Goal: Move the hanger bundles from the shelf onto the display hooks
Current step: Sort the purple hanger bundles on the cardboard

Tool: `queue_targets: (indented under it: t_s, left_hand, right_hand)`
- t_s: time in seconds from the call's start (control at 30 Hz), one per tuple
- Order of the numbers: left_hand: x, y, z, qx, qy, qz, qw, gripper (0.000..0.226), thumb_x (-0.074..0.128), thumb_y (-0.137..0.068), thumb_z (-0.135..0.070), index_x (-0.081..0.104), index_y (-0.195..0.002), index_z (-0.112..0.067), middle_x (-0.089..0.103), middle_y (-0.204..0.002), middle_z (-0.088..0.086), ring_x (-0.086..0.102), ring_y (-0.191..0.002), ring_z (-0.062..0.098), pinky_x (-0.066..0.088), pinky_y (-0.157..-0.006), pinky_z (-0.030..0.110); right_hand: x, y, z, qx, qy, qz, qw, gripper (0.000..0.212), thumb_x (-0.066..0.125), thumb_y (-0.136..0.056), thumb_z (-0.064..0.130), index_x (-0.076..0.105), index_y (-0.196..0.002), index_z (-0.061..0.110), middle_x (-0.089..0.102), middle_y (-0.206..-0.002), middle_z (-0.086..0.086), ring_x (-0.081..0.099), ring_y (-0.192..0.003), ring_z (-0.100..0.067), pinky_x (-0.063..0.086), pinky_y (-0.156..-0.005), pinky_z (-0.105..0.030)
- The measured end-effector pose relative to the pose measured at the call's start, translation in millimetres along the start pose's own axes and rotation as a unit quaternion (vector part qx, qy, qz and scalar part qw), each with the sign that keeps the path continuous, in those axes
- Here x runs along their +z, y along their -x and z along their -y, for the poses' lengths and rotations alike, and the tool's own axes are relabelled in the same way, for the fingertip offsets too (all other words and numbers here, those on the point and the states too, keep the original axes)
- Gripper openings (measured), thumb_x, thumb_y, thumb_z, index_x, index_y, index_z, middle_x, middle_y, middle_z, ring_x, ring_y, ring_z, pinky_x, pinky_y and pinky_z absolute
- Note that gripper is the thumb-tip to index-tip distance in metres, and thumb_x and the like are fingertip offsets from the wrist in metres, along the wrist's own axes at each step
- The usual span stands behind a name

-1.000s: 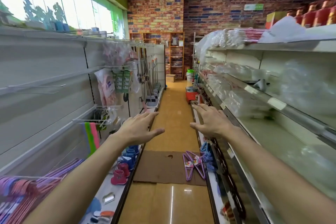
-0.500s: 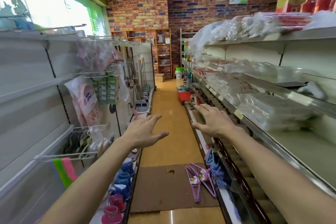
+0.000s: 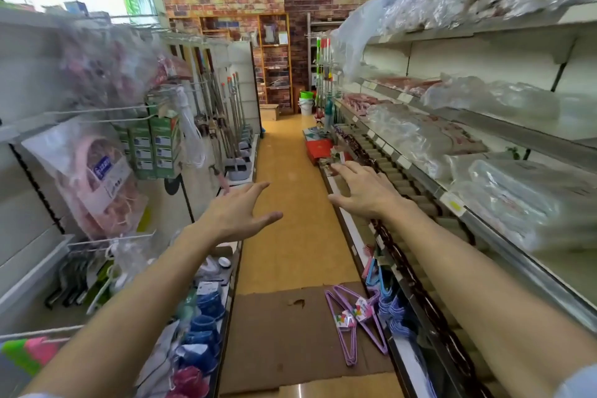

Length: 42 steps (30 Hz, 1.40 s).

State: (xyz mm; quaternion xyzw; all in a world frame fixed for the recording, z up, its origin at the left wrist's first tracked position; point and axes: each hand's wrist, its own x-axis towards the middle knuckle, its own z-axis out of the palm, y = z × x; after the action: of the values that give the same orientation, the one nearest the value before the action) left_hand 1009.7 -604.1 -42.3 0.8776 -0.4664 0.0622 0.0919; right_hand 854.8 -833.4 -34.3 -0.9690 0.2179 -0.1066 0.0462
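Note:
I look down a shop aisle with both arms stretched forward. My left hand (image 3: 237,215) hovers over the aisle, fingers spread, holding nothing. My right hand (image 3: 361,192) reaches toward the low right shelf, fingers straight and empty. Two purple hanger bundles (image 3: 350,329) with colourful tags lie on a sheet of cardboard (image 3: 284,333) on the floor. Blue and pink hangers (image 3: 384,294) hang at the edge of the bottom right shelf. Wire display hooks (image 3: 106,241) stick out of the left wall panel.
The left wall carries bagged pink goods (image 3: 87,178), green boxes (image 3: 156,145) and mops (image 3: 226,126). The right shelves (image 3: 484,126) hold plastic-wrapped packs. Blue cups and small items (image 3: 203,323) fill the low left shelf. Buckets (image 3: 306,102) stand at the aisle's far end.
The view has moved forward along the aisle and tilted down a little. Both hands stay open and spread, drifting slightly apart; the cardboard and purple hangers now lie closer.

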Motion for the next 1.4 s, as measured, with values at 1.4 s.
queue_targets:
  t_s: [1.4]
  left_hand:
    - [340,-421,154,-0.009,0.151,0.065,0.986,0.084,0.059,-0.087,-0.062,0.031,-0.154,-0.022,0.046,-0.150,0.005,0.051,-0.130,0.024,0.047,-0.102,0.044]
  right_hand:
    - [307,-398,-176,0.100,-0.004,0.040,0.994,0.080,0.052,-0.091,0.061,0.017,-0.156,0.029,0.026,-0.161,0.000,0.031,-0.144,-0.030,0.030,-0.114,-0.055]
